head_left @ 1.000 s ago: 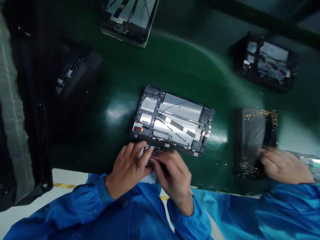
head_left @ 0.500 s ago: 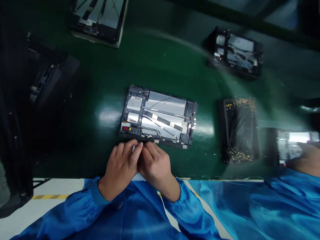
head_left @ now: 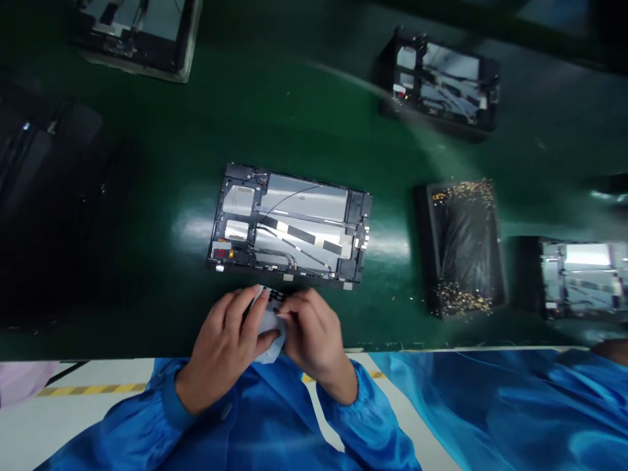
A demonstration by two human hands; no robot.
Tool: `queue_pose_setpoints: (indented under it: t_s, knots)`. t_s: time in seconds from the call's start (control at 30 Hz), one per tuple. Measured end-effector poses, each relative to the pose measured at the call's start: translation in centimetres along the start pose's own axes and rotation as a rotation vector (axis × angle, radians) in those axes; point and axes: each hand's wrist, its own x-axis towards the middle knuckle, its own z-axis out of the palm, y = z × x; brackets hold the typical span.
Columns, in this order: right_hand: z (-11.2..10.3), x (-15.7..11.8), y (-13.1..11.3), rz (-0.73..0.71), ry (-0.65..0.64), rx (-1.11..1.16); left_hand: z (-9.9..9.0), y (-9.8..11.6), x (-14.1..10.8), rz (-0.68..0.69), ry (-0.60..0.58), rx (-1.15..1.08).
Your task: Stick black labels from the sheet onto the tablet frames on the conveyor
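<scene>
My left hand (head_left: pixel 223 347) holds a small white backing sheet (head_left: pixel 271 322) with several black stickers along its upper part, near the table's front edge. Its index and middle fingers lie over the sheet, with the thumb beneath them. At the sheet's right edge, my right hand (head_left: pixel 318 337) is closed in a pinch beside the black stickers; what sits between its fingertips is too small to make out. Just beyond both hands lies an opened tablet-like device (head_left: pixel 304 206), its silver plates, black frame, flat cables and thin wire exposed. Neither hand touches it.
On the green table (head_left: pixel 294 118), similar open devices stand at the upper left (head_left: pixel 147 39), upper right (head_left: pixel 444 85) and far right (head_left: pixel 583 278). A black tray (head_left: pixel 466 248) carries small gold-coloured bits. A co-worker's blue sleeve (head_left: pixel 583 399) is at the right.
My hands have drawn back from the device's front edge and moved apart, bringing the white sheet with black stickers into view. The view has shifted, and the co-worker's hand has left the far-right device.
</scene>
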Motion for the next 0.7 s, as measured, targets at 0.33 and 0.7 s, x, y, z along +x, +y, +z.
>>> queue_pose_setpoints:
  t_s: [0.33,0.7]
  knots:
    - [-5.1,0.8,4.5,-0.023,0.034,-0.291,2.2,3.1,3.9,0.109,-0.048,0.015]
    - [-5.2,1.2,4.4,-0.038,0.004,-0.301,2.4,3.2,4.6,0.090,-0.035,0.031]
